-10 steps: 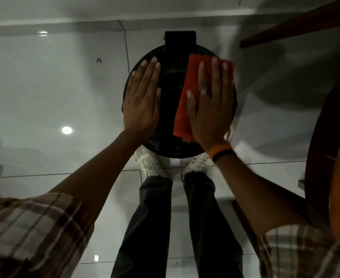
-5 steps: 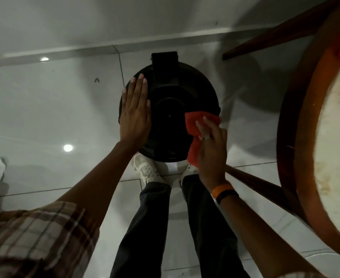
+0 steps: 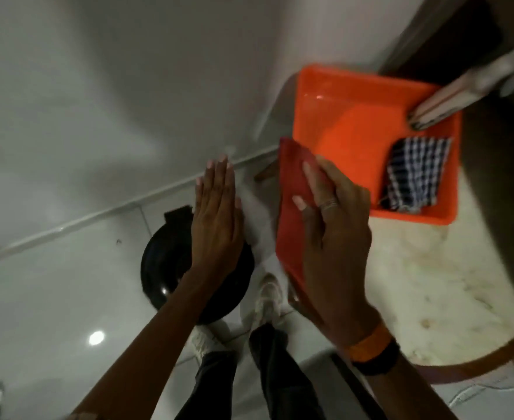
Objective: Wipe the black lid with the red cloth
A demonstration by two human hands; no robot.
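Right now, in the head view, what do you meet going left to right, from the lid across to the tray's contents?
black lid → left hand → red cloth in the right hand → orange tray → checked cloth lying in that tray.

One black lid (image 3: 170, 262), one red cloth (image 3: 292, 213), one orange tray (image 3: 355, 122), one checked cloth (image 3: 413, 174), two hands, two shoes.

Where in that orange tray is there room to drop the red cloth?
The orange tray is bare across its left half and middle, between its left wall and the checkered cloth. The right side is crowded: checkered cloth at lower right, a pale blurred object across the upper right corner. The right hand holds the red cloth beside the tray.
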